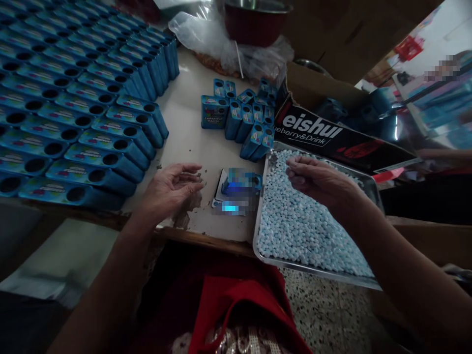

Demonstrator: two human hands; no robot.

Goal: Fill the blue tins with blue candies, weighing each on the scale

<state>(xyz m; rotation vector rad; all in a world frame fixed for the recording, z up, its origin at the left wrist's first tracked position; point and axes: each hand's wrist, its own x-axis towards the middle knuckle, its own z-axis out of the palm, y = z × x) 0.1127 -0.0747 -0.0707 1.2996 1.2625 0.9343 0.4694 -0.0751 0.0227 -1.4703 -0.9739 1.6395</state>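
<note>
Your right hand hovers over the far left corner of the tray, fingers curled loosely with the tips drawn together. Whether they pinch any candies you cannot tell; the tips are too dim to read. The tray itself is full of small pale blue and white candies and juts out past the near edge of the table.

Your left hand lies to the left of the tray on the table, palm turned up, fingers half open and relaxed, holding nothing that shows. Between that hand and the tray sits a small blurred blue item, just beside the tray's left wall.

Beyond the tray's far left corner stands a cluster of upright blue tins, some leaning on one another. Well to the left of the tray, rows of the same tins lie flat, round holes facing up. A dark box printed with white letters rests along the tray's far side. Past the tins, a clear plastic bag is bunched against a red bowl.
</note>
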